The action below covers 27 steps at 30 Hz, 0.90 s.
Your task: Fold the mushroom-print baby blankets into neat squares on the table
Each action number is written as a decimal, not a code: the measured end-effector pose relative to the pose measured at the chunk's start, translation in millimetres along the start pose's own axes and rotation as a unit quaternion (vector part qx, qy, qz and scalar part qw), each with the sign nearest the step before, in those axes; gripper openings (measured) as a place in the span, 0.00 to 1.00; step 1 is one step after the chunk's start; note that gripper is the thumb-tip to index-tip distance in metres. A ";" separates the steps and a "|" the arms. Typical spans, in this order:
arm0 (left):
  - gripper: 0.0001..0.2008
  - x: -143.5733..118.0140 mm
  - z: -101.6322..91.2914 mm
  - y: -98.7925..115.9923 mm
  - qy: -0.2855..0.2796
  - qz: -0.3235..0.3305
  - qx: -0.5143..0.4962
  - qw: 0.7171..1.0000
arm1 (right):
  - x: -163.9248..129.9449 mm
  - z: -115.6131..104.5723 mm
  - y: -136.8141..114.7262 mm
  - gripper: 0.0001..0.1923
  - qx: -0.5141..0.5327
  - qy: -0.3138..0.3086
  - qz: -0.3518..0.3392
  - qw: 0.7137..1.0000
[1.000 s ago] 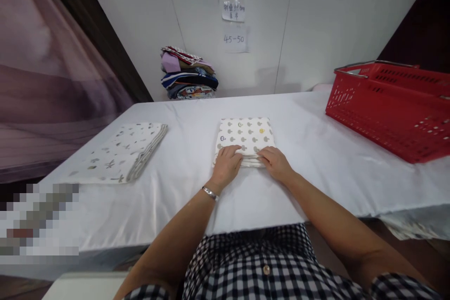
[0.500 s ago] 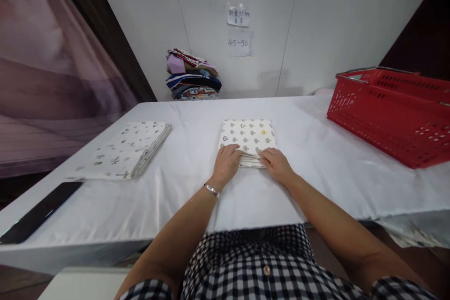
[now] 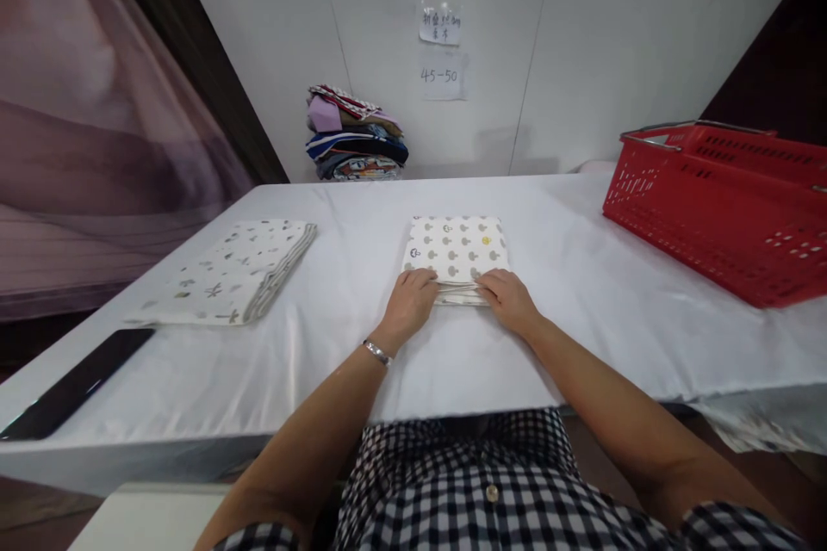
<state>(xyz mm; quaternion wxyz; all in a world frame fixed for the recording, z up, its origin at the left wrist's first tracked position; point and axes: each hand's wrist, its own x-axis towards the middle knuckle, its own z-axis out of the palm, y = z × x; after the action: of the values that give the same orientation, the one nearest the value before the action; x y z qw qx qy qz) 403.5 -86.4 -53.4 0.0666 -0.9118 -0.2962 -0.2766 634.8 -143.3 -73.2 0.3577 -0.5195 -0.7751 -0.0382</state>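
A folded white cloth (image 3: 456,246) with a grey mushroom-like print and one yellow figure lies flat at the middle of the table. My left hand (image 3: 409,300), with a silver bracelet at its wrist, grips the near left corner of this cloth, fingers on top and thumb out of sight. At the near right corner my right hand (image 3: 508,299) pinches the cloth's upper layers. Between the hands the folded layers show along the near edge, slightly apart. Another folded white cloth (image 3: 226,271) with a grey leaf-like print rests at the left, touched by neither hand.
A red plastic basket (image 3: 717,207) with metal handles stands at the right. Several folded fabrics are piled in a stack (image 3: 355,138) behind the table's far edge. A black flat device (image 3: 74,383) lies at the left front. White cloth (image 3: 310,379) covers the table. Paper signs (image 3: 443,76) hang on the wall.
My left hand has shifted slightly left along the cloth's near edge. My right hand stays at its corner, and the near edge lies a little flatter.
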 end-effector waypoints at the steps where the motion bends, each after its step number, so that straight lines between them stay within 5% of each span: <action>1: 0.08 -1.4 0.8 -1.1 0.001 -0.009 -0.003 1.000 | 0.0 0.4 0.3 0.11 -0.001 0.002 0.000 1.000; 19: 0.08 3.7 5.5 -2.0 0.068 0.036 0.030 0.997 | -0.3 0.3 1.8 0.10 0.025 0.030 0.002 0.999; 27: 0.07 6.2 8.0 1.6 0.032 0.020 0.017 0.999 | -0.4 0.8 2.3 0.09 0.024 0.032 0.000 0.999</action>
<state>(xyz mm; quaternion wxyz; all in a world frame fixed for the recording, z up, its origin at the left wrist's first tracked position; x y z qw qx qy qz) 412.3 -82.3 -56.6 0.0964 -0.9070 -0.2805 -0.2989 636.3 -142.2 -74.7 0.3947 -0.5090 -0.7641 -0.0367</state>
